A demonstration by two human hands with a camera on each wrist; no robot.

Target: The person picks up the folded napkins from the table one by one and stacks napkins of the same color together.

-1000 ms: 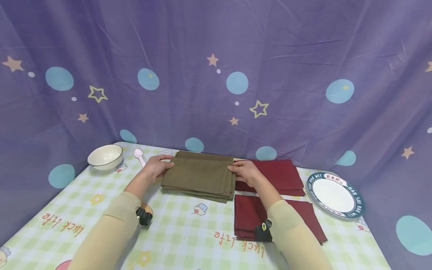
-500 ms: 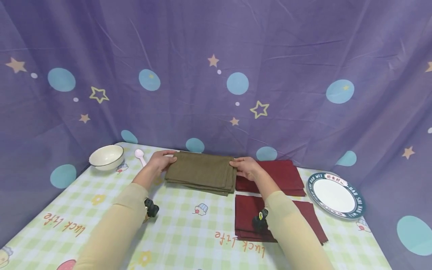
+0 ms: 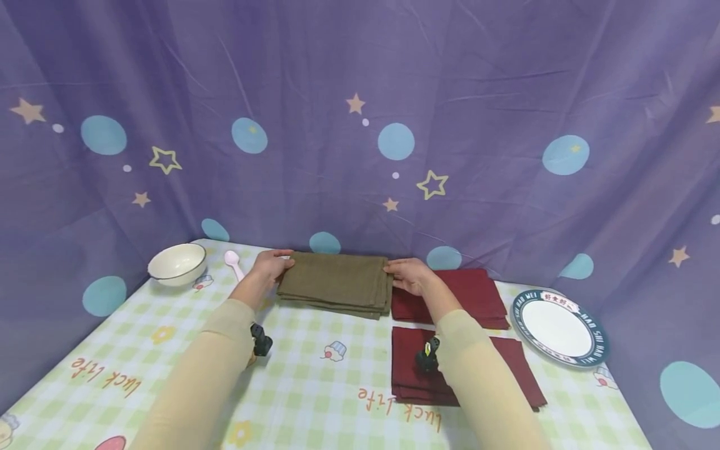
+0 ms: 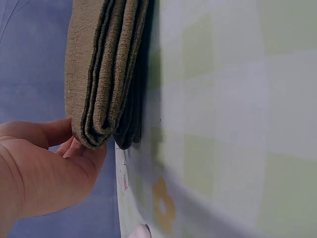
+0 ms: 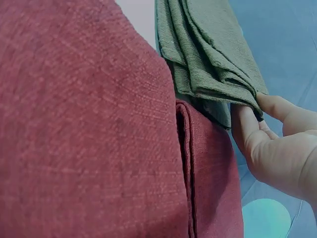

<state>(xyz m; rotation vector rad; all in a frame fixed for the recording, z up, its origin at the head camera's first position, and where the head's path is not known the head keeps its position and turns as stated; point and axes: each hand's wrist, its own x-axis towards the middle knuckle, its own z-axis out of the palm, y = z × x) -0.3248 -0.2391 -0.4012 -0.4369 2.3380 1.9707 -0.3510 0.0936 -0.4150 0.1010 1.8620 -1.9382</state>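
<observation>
A folded olive-brown cloth (image 3: 334,278) lies toward the back of the table, its layered folds facing the person. At its left end, my left hand (image 3: 269,269) pinches the far corner, thumb on top and fingers underneath. My right hand (image 3: 413,277) pinches the far right corner likewise. Beneath this cloth in the left wrist view, a darker folded layer (image 4: 130,116) rests on the tablecloth. In the right wrist view, the held cloth (image 5: 213,54) looks greenish, slightly above another layer. Two folded dark red cloths, a rear one (image 3: 472,297) and a front one (image 3: 413,359), lie right, partly behind my right arm.
A cream bowl (image 3: 177,265) stands at the back left, with a pink spoon (image 3: 233,261) beside it. On the right sits a white plate (image 3: 557,328) with a dark green patterned rim. A purple curtain (image 3: 315,187) hangs behind the checked tablecloth (image 3: 304,387).
Both hands have shifted the olive-brown cloth away from the person and slightly right. The strip of cloth visible behind it earlier is now covered. The red cloths, bowl and plate stay put.
</observation>
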